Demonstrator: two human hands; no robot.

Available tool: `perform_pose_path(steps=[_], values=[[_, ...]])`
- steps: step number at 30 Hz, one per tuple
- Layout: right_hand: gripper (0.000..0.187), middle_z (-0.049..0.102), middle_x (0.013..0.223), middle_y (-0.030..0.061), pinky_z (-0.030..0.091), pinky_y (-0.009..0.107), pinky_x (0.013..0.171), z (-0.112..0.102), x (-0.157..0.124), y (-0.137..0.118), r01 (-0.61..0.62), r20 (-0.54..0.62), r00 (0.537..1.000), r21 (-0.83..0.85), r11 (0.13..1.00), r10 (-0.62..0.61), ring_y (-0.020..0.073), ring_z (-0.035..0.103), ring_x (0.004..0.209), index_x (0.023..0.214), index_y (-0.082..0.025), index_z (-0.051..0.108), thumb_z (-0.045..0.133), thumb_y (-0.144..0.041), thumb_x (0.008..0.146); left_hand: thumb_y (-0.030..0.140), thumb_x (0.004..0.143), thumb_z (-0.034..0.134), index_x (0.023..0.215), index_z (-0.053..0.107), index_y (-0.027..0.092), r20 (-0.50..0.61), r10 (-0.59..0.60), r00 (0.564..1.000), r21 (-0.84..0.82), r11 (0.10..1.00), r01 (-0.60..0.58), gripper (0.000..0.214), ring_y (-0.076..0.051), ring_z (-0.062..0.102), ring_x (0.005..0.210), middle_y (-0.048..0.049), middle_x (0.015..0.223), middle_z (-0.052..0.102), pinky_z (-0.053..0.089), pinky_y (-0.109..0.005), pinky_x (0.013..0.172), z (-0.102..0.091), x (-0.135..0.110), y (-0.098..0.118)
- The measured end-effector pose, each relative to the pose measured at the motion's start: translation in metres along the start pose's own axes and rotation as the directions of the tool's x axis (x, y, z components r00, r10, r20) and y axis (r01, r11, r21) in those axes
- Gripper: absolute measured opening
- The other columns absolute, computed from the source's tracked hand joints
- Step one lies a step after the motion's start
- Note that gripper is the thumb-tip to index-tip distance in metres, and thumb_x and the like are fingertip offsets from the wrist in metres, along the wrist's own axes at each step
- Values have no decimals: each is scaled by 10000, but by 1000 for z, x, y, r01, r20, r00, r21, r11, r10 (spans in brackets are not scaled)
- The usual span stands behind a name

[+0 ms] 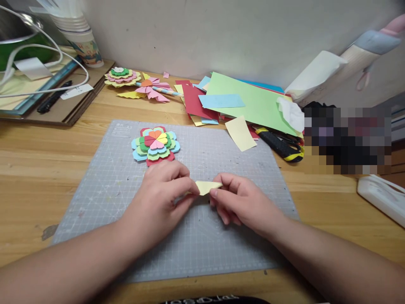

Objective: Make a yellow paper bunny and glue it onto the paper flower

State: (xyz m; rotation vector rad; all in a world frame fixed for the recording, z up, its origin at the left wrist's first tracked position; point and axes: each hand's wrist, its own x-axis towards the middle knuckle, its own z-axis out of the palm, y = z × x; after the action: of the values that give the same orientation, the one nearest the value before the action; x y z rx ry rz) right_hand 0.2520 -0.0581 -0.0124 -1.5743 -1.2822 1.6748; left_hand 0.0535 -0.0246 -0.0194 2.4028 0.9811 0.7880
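Observation:
A small folded piece of pale yellow paper (205,187) is held between my two hands, above the middle of the grey cutting mat (104,219). My left hand (169,188) pinches its left end, and the fingers hide that part. On the right end, my right hand (236,196) grips the pointed tip between thumb and forefinger, its other fingers curled below. Just beyond my left hand lies a layered paper flower (155,143) in red, blue, green, yellow and orange, flat on the mat.
Behind the mat lie coloured paper sheets (247,99), a loose cream slip (241,133) and a black-and-yellow utility knife (280,145). Finished paper flowers (122,77) rest near the wall. Paper cups (85,44), a black pen (53,97) and a white cable (87,71) occupy the left.

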Motion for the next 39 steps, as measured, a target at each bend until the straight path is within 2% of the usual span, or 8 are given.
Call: perform_pose_path(steps=[2, 5, 8, 13, 23, 29, 35, 39], values=[[194, 549, 693, -26, 378, 232, 471, -1, -3, 1, 168, -88, 976, -286, 943, -200, 96, 452, 503, 963, -205, 522, 607, -315, 829, 107, 838, 619, 787, 664, 212, 36, -7, 999, 4, 1000, 6, 125, -161, 535, 780, 5, 795, 599, 351, -327, 711, 0, 1, -1], [262, 557, 1034, 61, 463, 296, 661, -4, -5, 4, 390, -8, 863, -625, 676, -505, 136, 539, 724, 1058, -217, 549, 646, -216, 814, 103, 835, 615, 787, 658, 213, 86, -22, 996, 6, 1000, 21, 128, -162, 543, 776, 13, 771, 633, 350, -334, 728, -1, 2, -1], [66, 567, 1010, 63, 457, 308, 734, -5, -4, 6, 484, 138, 794, -733, 479, -592, 165, 557, 840, 913, -198, 599, 540, -173, 900, 134, 858, 597, 785, 652, 224, 87, -6, 996, 33, 999, 3, 128, -164, 536, 787, 15, 777, 639, 346, -342, 753, -1, 2, 0], [225, 606, 865, 55, 420, 305, 683, -4, -1, 8, 508, 235, 751, -803, 312, -617, 167, 538, 776, 802, -171, 602, 450, -205, 964, 160, 899, 532, 750, 622, 217, 121, 48, 991, 171, 983, -68, 183, -180, 507, 815, 9, 790, 630, 308, -369, 779, -3, 0, 4], [126, 608, 838, 29, 435, 280, 685, 1, 1, 11, 484, 227, 837, -733, 478, -498, 153, 558, 767, 819, -165, 626, 535, -163, 906, 185, 859, 537, 703, 570, 193, 267, -89, 960, 239, 971, 24, 159, -218, 496, 818, -7, 761, 602, 309, -399, 767, 0, -5, 13], [71, 595, 902, 53, 460, 306, 719, 1, -3, 6, 456, 221, 860, -735, 502, -459, 179, 562, 827, 877, -162, 599, 532, -139, 876, 223, 856, 581, 860, 603, 204, 311, -107, 944, 212, 976, 41, 30, -227, 508, 887, -20, 921, 618, 305, -408, 809, 1, -6, 10], [182, 582, 981, 71, 469, 355, 700, 4, -10, 6, 303, 114, 924, -802, 514, -365, 213, 561, 825, 1029, -177, 550, 565, -188, 848, 234, 860, 582, 905, 605, 202, 298, -111, 948, 209, 977, 48, 60, -232, 521, 896, -23, 934, 614, 305, -417, 823, 3, -6, 7], [178, 599, 916, 43, 450, 331, 684, 3, -9, 7, 336, 130, 912, -779, 530, -388, 199, 562, 805, 1022, -186, 552, 553, -148, 848, 240, 848, 594, 917, 615, 203, 303, -116, 946, 205, 977, 54, 80, -241, 522, 910, -20, 924, 611, 305, -422, 824, 3, -5, 6]])
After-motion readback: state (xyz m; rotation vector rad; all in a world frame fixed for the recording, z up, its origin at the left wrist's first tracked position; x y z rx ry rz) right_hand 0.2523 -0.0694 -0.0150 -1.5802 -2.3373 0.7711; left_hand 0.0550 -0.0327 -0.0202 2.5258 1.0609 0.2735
